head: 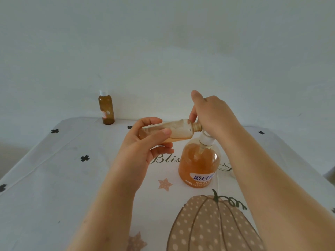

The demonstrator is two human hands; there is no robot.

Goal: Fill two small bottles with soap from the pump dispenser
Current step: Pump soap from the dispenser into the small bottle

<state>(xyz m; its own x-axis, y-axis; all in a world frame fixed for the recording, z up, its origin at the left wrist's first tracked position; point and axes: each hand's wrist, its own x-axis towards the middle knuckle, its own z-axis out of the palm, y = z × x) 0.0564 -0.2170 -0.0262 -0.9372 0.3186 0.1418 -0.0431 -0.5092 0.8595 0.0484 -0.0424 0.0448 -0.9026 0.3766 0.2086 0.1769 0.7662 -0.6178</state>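
Observation:
My left hand (pixel 145 142) grips a small clear bottle (pixel 178 131), uncapped and lying nearly level, its open neck pointing right at the pump head. A thin layer of amber soap lies along its lower side. My right hand (pixel 212 113) covers the pump head of the soap dispenser (pixel 198 165), fingers curled over it; the nozzle is hidden. The dispenser is a round clear bottle of orange soap with a blue label and white collar. A second small bottle (pixel 106 109), amber with a white cap, stands upright at the table's far left edge.
The table (pixel 54 178) wears a white cloth printed with black clovers, stars and a dotted pumpkin. A pale wall rises right behind it. A small white object (pixel 233 173) peeks out beside my right forearm.

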